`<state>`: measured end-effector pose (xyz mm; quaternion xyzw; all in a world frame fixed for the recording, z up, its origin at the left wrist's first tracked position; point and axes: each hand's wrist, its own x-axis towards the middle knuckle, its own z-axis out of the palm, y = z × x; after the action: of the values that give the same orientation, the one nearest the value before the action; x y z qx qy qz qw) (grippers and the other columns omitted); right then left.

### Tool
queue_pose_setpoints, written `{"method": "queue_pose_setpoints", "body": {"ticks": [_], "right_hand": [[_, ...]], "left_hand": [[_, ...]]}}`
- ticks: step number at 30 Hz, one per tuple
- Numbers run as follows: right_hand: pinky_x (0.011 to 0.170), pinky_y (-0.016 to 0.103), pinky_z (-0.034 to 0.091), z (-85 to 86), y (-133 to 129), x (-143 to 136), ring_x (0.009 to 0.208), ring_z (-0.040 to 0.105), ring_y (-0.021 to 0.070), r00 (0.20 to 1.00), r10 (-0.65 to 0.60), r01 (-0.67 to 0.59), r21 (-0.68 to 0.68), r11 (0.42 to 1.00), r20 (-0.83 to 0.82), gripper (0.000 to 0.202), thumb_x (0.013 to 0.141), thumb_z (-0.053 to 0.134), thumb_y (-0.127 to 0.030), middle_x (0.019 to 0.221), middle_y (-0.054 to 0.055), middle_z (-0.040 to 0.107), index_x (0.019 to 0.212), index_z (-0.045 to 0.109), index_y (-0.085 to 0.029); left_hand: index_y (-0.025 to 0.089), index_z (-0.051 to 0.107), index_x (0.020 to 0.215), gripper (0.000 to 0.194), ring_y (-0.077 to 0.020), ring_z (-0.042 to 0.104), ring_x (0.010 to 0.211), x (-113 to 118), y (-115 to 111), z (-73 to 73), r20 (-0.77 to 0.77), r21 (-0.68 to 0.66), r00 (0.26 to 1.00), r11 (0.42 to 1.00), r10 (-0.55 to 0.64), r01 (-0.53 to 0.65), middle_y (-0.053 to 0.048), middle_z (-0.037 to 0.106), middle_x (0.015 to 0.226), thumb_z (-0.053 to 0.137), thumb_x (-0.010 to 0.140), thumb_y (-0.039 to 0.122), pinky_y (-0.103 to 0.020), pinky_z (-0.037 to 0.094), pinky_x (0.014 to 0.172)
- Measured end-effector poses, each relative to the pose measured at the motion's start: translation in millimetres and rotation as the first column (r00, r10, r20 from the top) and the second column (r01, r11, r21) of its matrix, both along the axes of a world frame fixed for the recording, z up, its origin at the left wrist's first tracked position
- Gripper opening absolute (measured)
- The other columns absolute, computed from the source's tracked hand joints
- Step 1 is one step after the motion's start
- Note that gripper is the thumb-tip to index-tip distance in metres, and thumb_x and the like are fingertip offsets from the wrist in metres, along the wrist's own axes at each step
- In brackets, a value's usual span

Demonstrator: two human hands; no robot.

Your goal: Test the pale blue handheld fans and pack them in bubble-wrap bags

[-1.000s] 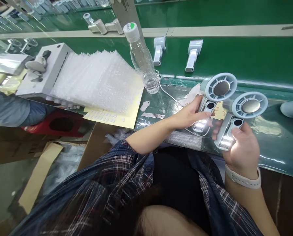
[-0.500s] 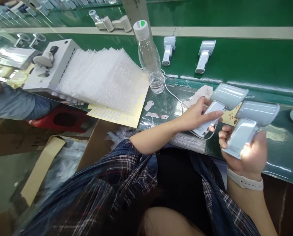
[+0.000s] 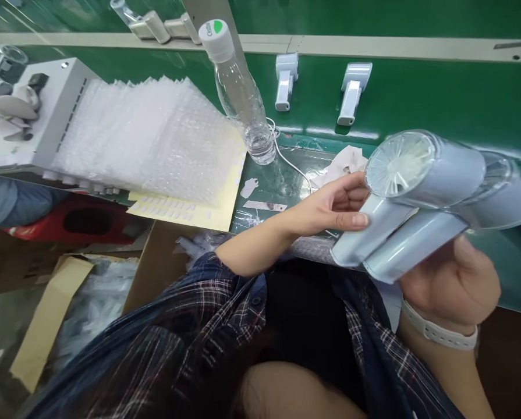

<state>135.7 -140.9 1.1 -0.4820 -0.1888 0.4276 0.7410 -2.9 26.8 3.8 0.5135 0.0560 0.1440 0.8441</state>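
Observation:
Two pale blue handheld devices in clear film, each with a round barrel head and a straight handle, are held side by side, touching, above the bench. My left hand [image 3: 336, 206] grips the left device [image 3: 376, 230], thumb on its handle and fingers behind. The crinkled film over one round end faces me. My right hand [image 3: 456, 279], with a pale band at the wrist, holds the right device [image 3: 417, 241] from below; most of its fingers are hidden behind the handles. Near my left hand lies a crumpled white paper [image 3: 345, 163].
A clear bottle [image 3: 247, 105] stands beside a stack of bubble-wrap bags [image 3: 133, 134] and a yellow label sheet [image 3: 231, 201]. A white box [image 3: 59, 110] is at left. Similar devices [image 3: 286, 81] lie on the green surface. Below left, an open carton [image 3: 146, 262] contains clear plastic.
Both devices have turned, so a round end now faces me, and they have come together, heads overlapping. My right hand has opened its grip somewhat and shifted slightly right. The view has swung right.

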Motion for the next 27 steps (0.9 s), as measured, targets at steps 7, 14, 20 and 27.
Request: {"method": "queue_pose_setpoints", "body": {"ticks": [7,14,20,27], "right_hand": [[0.059,0.034,0.054,10.3,23,5,0.069,0.056,0.0197,0.969,0.118,-0.116,0.021,0.993,-0.216,0.041,0.079,0.075,-0.056,0.079,0.008,0.055,0.086,0.068,-0.017],[0.051,0.037,0.050,5.6,23,4,0.067,0.060,0.0237,0.983,-0.021,0.010,-0.059,0.998,-0.185,0.040,0.077,0.071,-0.054,0.087,0.011,0.060,0.086,0.067,-0.015],[0.047,0.035,0.051,10.5,20,10,0.070,0.064,0.0242,0.980,-0.106,0.098,-0.056,0.994,-0.169,0.042,0.068,0.085,-0.047,0.082,0.006,0.057,0.094,0.071,-0.017],[0.066,0.037,0.065,5.4,20,4,0.083,0.074,0.0229,0.970,-0.241,0.242,0.043,0.969,-0.035,0.030,0.088,0.073,-0.038,0.101,0.006,0.074,0.115,0.077,-0.026]], "left_hand": [[0.015,0.057,0.112,0.059,-0.0208,0.068,0.108,11,-3,-5.6,-0.051,-0.057,0.995,0.995,0.082,-0.085,-0.008,0.066,0.104,0.093,0.080,0.051,-0.030,0.056,0.093],[0.018,0.047,0.126,0.073,-0.0217,0.074,0.095,13,1,-10.9,-0.128,-0.271,0.990,0.959,0.052,-0.086,-0.013,0.071,0.119,0.084,0.082,0.064,-0.035,0.061,0.085],[0.019,0.046,0.133,0.070,-0.0274,0.079,0.101,12,0,-10.6,-0.101,-0.257,0.994,0.964,0.049,-0.074,-0.014,0.075,0.121,0.086,0.086,0.051,-0.038,0.062,0.088],[0.010,0.064,0.111,0.066,-0.0158,0.073,0.092,9,2,-12.5,-0.104,-0.190,0.990,0.975,0.100,-0.118,-0.007,0.075,0.095,0.104,0.067,0.039,-0.026,0.058,0.085]]}}
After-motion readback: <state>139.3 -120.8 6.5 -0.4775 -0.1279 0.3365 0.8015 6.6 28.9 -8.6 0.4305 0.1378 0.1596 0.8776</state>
